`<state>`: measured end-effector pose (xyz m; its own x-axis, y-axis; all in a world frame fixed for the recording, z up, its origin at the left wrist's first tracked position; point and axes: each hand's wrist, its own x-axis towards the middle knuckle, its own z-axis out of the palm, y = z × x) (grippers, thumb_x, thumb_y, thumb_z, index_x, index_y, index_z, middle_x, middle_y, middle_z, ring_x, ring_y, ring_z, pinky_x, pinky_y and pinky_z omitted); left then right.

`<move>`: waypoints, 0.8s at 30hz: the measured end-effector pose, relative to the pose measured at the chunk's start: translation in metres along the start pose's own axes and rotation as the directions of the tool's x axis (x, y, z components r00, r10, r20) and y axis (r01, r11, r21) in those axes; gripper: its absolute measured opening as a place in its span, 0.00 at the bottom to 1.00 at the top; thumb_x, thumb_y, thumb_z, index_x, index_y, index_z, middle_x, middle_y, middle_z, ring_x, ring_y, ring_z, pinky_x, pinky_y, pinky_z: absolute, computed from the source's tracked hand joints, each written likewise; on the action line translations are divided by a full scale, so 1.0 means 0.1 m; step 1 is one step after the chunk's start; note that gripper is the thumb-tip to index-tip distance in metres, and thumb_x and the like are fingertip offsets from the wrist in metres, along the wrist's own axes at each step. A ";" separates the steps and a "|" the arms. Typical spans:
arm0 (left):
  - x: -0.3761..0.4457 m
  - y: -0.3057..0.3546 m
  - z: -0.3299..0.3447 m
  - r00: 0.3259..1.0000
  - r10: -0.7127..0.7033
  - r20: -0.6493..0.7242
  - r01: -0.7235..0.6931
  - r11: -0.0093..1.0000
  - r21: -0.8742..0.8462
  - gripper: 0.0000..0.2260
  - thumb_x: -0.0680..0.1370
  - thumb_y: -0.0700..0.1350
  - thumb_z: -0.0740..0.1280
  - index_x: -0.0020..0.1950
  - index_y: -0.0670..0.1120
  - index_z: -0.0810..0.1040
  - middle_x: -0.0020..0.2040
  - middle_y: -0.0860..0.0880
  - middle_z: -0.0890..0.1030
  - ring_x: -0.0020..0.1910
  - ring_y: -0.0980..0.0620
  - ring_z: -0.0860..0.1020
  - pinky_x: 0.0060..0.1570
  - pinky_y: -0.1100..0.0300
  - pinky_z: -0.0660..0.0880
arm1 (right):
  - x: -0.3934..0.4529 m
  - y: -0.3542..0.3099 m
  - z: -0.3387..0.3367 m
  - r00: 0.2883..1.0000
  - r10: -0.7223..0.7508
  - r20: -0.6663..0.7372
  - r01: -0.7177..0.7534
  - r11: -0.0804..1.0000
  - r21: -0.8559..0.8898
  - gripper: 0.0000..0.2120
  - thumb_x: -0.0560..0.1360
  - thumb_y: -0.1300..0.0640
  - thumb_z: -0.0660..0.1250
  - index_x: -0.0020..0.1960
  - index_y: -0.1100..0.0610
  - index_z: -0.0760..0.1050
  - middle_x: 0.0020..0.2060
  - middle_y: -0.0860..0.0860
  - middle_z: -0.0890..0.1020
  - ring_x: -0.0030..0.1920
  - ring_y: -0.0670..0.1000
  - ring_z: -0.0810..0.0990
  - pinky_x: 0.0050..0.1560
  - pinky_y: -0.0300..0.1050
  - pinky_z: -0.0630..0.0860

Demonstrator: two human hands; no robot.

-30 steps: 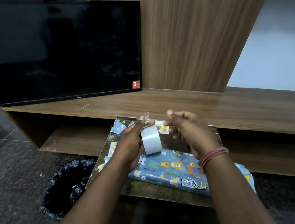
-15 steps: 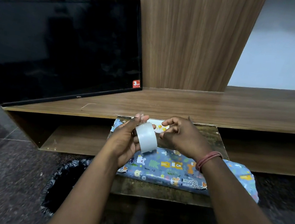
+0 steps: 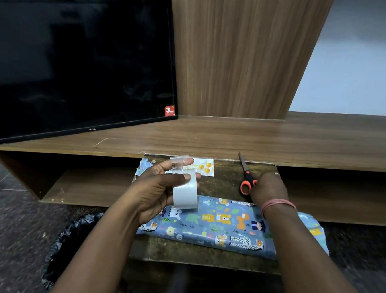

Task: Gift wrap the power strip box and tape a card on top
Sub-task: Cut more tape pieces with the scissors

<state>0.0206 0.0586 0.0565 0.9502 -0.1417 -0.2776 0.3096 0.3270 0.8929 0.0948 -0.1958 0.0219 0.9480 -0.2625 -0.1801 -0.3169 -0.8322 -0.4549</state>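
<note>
1. The left hand (image 3: 158, 190) grips the roll of clear tape (image 3: 185, 193), thumb pressed on its face, with a pulled-out tab of tape (image 3: 178, 162) standing up past the fingertips; that loose tab could curl back and stick to itself or to the fingers before it is cut
2. The right hand (image 3: 268, 189) rests curled on the orange handles of the scissors (image 3: 246, 178), which lie on the small dark table (image 3: 202, 254); whether the fingers are through the loops I cannot tell. Cutting one-handed with the tape slack could give a ragged or twisted strip
3. The wrapped box (image 3: 227, 225), in blue animal-print paper, lies across the near side of the table under both wrists; its right end overhangs the table edge, so a nudge from a forearm could tip it off
4. The card (image 3: 203, 167) lies flat at the far edge of the table, apart from the box and not yet taped on; it could slide off the back while the hands are busy
5. Readable writing: the television (image 3: 78, 68) shows "TCL" on its lower bezel and a red sticker with a large "3". The card's yellow lettering beside its balloons is too small to read
</note>
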 end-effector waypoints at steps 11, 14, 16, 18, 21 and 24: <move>0.00 -0.04 0.07 1.000 -0.010 0.010 0.010 1.000 0.027 0.18 0.78 0.32 0.67 0.67 0.44 0.78 0.58 0.38 0.85 0.57 0.40 0.82 0.55 0.45 0.80 | 0.08 -0.09 0.23 0.993 0.062 -0.103 -0.050 0.992 0.116 0.08 0.78 0.57 0.69 0.48 0.62 0.79 0.47 0.61 0.83 0.44 0.60 0.79 0.42 0.44 0.72; -0.01 -0.03 0.09 1.000 -0.019 0.025 0.018 0.999 0.045 0.18 0.78 0.32 0.67 0.67 0.44 0.78 0.59 0.39 0.84 0.57 0.41 0.83 0.55 0.46 0.80 | 0.13 -0.13 0.23 0.993 0.067 -0.098 -0.057 0.994 0.093 0.09 0.79 0.58 0.68 0.51 0.64 0.81 0.48 0.61 0.83 0.49 0.61 0.82 0.42 0.45 0.73; -0.01 -0.02 0.10 0.999 -0.024 0.046 0.021 0.998 0.056 0.19 0.78 0.32 0.68 0.67 0.44 0.79 0.59 0.39 0.84 0.57 0.41 0.84 0.53 0.47 0.81 | 0.14 -0.14 0.22 0.995 0.048 -0.089 -0.041 0.996 0.074 0.09 0.78 0.58 0.68 0.50 0.64 0.81 0.48 0.61 0.84 0.49 0.62 0.83 0.44 0.47 0.76; -0.01 0.01 0.10 0.997 -0.037 0.065 0.032 0.997 0.068 0.19 0.77 0.32 0.68 0.67 0.44 0.79 0.59 0.38 0.84 0.55 0.42 0.84 0.54 0.48 0.81 | 0.13 -0.12 0.17 0.995 0.023 -0.096 -0.018 0.998 0.055 0.08 0.76 0.57 0.71 0.45 0.63 0.79 0.47 0.62 0.84 0.49 0.63 0.82 0.44 0.48 0.76; 0.03 0.13 0.04 0.988 -0.110 0.113 0.095 0.987 0.129 0.19 0.77 0.31 0.67 0.67 0.43 0.79 0.59 0.36 0.84 0.52 0.42 0.85 0.55 0.47 0.81 | 0.14 -0.10 0.00 0.998 -0.005 -0.068 0.015 0.990 0.143 0.11 0.75 0.54 0.73 0.40 0.61 0.78 0.42 0.61 0.83 0.46 0.61 0.82 0.41 0.44 0.73; 0.14 0.37 -0.11 0.964 -0.222 0.143 0.167 0.931 0.325 0.20 0.76 0.32 0.69 0.68 0.43 0.79 0.61 0.36 0.83 0.56 0.40 0.83 0.54 0.47 0.82 | 0.04 -0.22 -0.18 0.990 -0.088 0.109 0.025 0.876 0.482 0.16 0.69 0.48 0.76 0.39 0.62 0.80 0.33 0.56 0.84 0.32 0.54 0.79 0.32 0.41 0.71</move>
<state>0.0460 0.0790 0.0817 0.8424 -0.3427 -0.4158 0.4350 -0.0228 0.9001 0.1058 -0.1875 0.0472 0.9632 -0.1331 -0.2336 -0.2688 -0.5000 -0.8233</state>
